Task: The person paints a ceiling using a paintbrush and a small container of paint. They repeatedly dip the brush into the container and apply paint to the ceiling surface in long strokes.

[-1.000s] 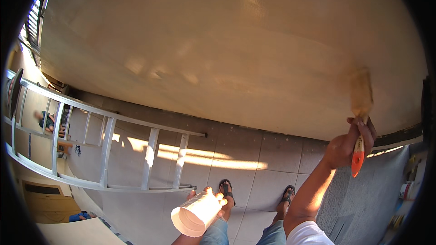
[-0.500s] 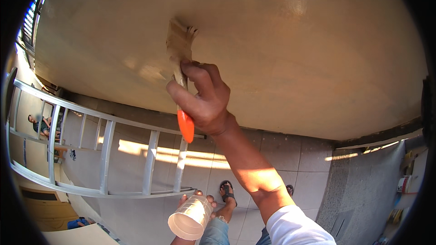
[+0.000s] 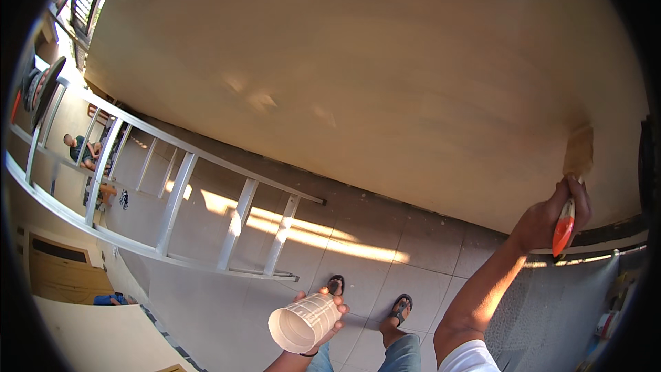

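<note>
The tan wall (image 3: 344, 48) fills most of what I see from ten round to three o'clock, with a few shiny patches up towards eleven. Across it the brush (image 3: 579, 153) has just swung over: half a second ago it was near eleven o'clock, and now it is out at three, close to the wall's right end, so the brushing has shifted to that side. The view has turned a little too, and the ladder (image 3: 177, 203), lying towards nine o'clock, slants more steeply than it did. Under it all is the tiled floor (image 3: 368, 300), with streaks of sunlight over it. The right hand (image 3: 544, 219), reached out to between three and four o'clock, is closed around the brush's neck, fingers gathered in a pinch; the bristles point to twelve and look laid against the wall, while the orange handle end hangs below the grip at about four. The left hand (image 3: 341, 308), low at six o'clock, is curled around a pale cup (image 3: 303, 320) and opened only as wide as the cup's body; it has hardly moved. The cup is tilted, its mouth turned towards seven o'clock, and from here I cannot tell whether anything is in it.
</note>
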A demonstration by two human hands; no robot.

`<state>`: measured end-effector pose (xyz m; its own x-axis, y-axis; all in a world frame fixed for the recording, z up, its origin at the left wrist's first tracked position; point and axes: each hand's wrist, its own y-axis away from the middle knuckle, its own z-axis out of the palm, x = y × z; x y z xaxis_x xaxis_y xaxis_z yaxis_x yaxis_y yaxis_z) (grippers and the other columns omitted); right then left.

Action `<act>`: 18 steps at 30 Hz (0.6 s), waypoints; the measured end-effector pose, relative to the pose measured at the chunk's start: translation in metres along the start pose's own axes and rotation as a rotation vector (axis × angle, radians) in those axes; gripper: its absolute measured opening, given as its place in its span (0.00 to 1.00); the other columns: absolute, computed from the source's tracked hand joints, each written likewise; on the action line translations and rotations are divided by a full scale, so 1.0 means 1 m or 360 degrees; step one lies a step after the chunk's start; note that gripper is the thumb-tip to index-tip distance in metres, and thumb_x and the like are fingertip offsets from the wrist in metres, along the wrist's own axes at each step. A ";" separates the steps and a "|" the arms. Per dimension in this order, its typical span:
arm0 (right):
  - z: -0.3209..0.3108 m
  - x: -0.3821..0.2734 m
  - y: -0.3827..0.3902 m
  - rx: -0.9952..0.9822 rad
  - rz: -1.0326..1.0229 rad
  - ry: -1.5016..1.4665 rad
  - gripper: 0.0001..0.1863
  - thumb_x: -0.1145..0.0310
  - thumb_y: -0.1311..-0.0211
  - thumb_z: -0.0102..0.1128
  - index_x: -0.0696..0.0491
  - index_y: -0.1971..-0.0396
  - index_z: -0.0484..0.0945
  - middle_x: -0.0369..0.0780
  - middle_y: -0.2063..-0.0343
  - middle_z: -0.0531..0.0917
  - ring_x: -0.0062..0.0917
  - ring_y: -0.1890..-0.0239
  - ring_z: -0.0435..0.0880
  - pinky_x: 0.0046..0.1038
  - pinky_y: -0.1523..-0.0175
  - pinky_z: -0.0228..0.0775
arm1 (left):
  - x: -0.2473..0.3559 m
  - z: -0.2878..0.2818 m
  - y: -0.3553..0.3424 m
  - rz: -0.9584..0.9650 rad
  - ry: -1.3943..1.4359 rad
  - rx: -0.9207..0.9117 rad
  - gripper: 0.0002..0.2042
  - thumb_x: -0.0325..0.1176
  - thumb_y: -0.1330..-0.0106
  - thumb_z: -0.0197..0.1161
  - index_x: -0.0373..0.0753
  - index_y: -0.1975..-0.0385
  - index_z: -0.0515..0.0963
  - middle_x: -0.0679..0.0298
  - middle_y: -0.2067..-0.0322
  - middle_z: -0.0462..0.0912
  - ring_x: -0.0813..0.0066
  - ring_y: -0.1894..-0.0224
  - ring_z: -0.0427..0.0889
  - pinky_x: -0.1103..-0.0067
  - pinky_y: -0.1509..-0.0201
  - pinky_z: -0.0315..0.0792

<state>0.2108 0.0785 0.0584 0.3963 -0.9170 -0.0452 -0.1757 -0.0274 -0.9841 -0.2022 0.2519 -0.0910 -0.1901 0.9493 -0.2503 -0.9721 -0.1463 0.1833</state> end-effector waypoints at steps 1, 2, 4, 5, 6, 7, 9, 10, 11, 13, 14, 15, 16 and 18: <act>0.004 -0.004 -0.004 0.0020 -0.0065 0.0041 0.07 0.86 0.41 0.69 0.58 0.66 0.87 0.39 0.57 0.81 0.33 0.58 0.84 0.30 0.54 0.85 | -0.003 -0.005 0.002 0.0008 0.0006 0.0020 0.25 0.57 0.24 0.55 0.45 0.39 0.76 0.50 0.41 0.72 0.55 0.38 0.68 0.60 0.41 0.76; 0.013 -0.022 -0.006 0.0106 0.0136 -0.0269 0.08 0.85 0.42 0.70 0.56 0.65 0.87 0.40 0.57 0.81 0.33 0.57 0.84 0.29 0.55 0.83 | -0.003 -0.009 0.006 -0.0005 0.0033 0.0061 0.25 0.57 0.25 0.57 0.45 0.40 0.76 0.51 0.42 0.73 0.55 0.37 0.68 0.60 0.42 0.76; 0.034 -0.086 -0.008 0.0212 0.0328 -0.0691 0.11 0.85 0.45 0.72 0.53 0.64 0.88 0.42 0.59 0.81 0.33 0.58 0.84 0.29 0.56 0.79 | 0.000 -0.013 0.013 -0.0020 0.0056 0.0122 0.24 0.56 0.26 0.58 0.44 0.42 0.77 0.51 0.43 0.74 0.54 0.38 0.69 0.59 0.42 0.77; 0.041 -0.127 -0.007 0.0225 0.0326 -0.0817 0.13 0.86 0.46 0.72 0.51 0.64 0.89 0.42 0.61 0.82 0.32 0.59 0.84 0.30 0.55 0.78 | 0.002 -0.011 0.019 -0.0011 0.0052 0.0146 0.24 0.56 0.26 0.58 0.44 0.43 0.77 0.51 0.43 0.75 0.54 0.38 0.69 0.59 0.43 0.77; 0.044 -0.163 -0.010 0.0208 0.0327 -0.0942 0.13 0.85 0.47 0.73 0.51 0.64 0.89 0.41 0.62 0.81 0.31 0.59 0.84 0.30 0.56 0.78 | 0.007 -0.008 0.024 -0.0027 0.0056 0.0166 0.24 0.56 0.27 0.59 0.44 0.43 0.77 0.51 0.43 0.75 0.54 0.38 0.70 0.59 0.43 0.77; 0.048 -0.201 -0.010 0.0208 0.0327 -0.1083 0.13 0.84 0.49 0.74 0.51 0.64 0.89 0.41 0.63 0.81 0.31 0.59 0.83 0.30 0.57 0.78 | 0.014 -0.007 0.031 0.0003 0.0017 0.0228 0.24 0.56 0.27 0.59 0.44 0.43 0.77 0.51 0.44 0.75 0.54 0.39 0.70 0.58 0.45 0.77; 0.057 -0.272 -0.012 0.0232 0.0288 -0.1342 0.14 0.80 0.53 0.76 0.51 0.64 0.89 0.40 0.64 0.80 0.31 0.60 0.82 0.29 0.61 0.77 | 0.034 0.003 0.042 0.0024 -0.0166 0.0319 0.24 0.56 0.27 0.59 0.44 0.44 0.77 0.50 0.45 0.75 0.53 0.40 0.71 0.58 0.46 0.76; 0.065 -0.305 -0.012 0.0229 0.0236 -0.1397 0.14 0.79 0.55 0.75 0.50 0.65 0.89 0.40 0.63 0.80 0.31 0.61 0.82 0.29 0.63 0.76 | 0.047 0.007 0.048 0.0023 -0.0258 0.0362 0.24 0.57 0.27 0.58 0.44 0.44 0.77 0.50 0.46 0.75 0.52 0.40 0.71 0.58 0.47 0.76; 0.069 -0.336 -0.013 0.0224 0.0182 -0.1451 0.14 0.77 0.57 0.74 0.50 0.66 0.89 0.40 0.63 0.79 0.31 0.62 0.81 0.29 0.65 0.75 | 0.058 0.012 0.053 0.0027 -0.0275 0.0391 0.24 0.57 0.27 0.58 0.43 0.44 0.77 0.49 0.46 0.74 0.51 0.40 0.71 0.58 0.47 0.76; 0.062 -0.394 -0.018 0.0001 0.0118 -0.1505 0.14 0.76 0.60 0.73 0.48 0.68 0.87 0.40 0.64 0.79 0.33 0.63 0.81 0.30 0.68 0.75 | 0.080 0.023 0.066 0.0056 -0.0312 0.0459 0.24 0.57 0.26 0.56 0.43 0.45 0.77 0.48 0.48 0.74 0.50 0.41 0.71 0.57 0.48 0.76; 0.059 -0.423 -0.019 -0.0036 0.0086 -0.1579 0.13 0.76 0.59 0.73 0.47 0.69 0.86 0.40 0.65 0.79 0.33 0.63 0.81 0.30 0.68 0.75 | 0.089 0.028 0.073 0.0110 -0.0326 0.0449 0.24 0.57 0.26 0.56 0.43 0.45 0.76 0.48 0.48 0.74 0.49 0.42 0.71 0.57 0.49 0.76; 0.058 -0.444 -0.021 -0.0069 0.0050 -0.1648 0.13 0.76 0.59 0.73 0.47 0.70 0.85 0.40 0.65 0.79 0.33 0.63 0.81 0.30 0.68 0.75 | 0.097 0.034 0.076 0.0159 -0.0342 0.0432 0.24 0.57 0.26 0.55 0.42 0.45 0.76 0.47 0.48 0.73 0.49 0.42 0.71 0.56 0.49 0.77; 0.058 -0.460 -0.024 -0.0081 0.0077 -0.1758 0.12 0.75 0.58 0.71 0.46 0.71 0.83 0.39 0.66 0.78 0.33 0.63 0.81 0.32 0.69 0.75 | 0.107 0.039 0.080 0.0203 -0.0365 0.0413 0.24 0.57 0.26 0.55 0.42 0.46 0.76 0.47 0.48 0.73 0.48 0.42 0.71 0.56 0.49 0.77; 0.062 -0.474 -0.029 -0.0107 0.0128 -0.1970 0.09 0.73 0.56 0.67 0.45 0.73 0.80 0.39 0.67 0.76 0.33 0.63 0.80 0.34 0.69 0.74 | 0.125 0.042 0.083 0.0212 -0.0435 0.0403 0.24 0.57 0.25 0.55 0.42 0.45 0.76 0.47 0.48 0.73 0.48 0.42 0.70 0.55 0.49 0.77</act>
<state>0.0837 0.5386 0.0979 0.9593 0.0742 -0.2724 -0.2699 -0.0422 -0.9620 -0.3008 0.3699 -0.0668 -0.2354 0.9707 0.0474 -0.8704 -0.2323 0.4341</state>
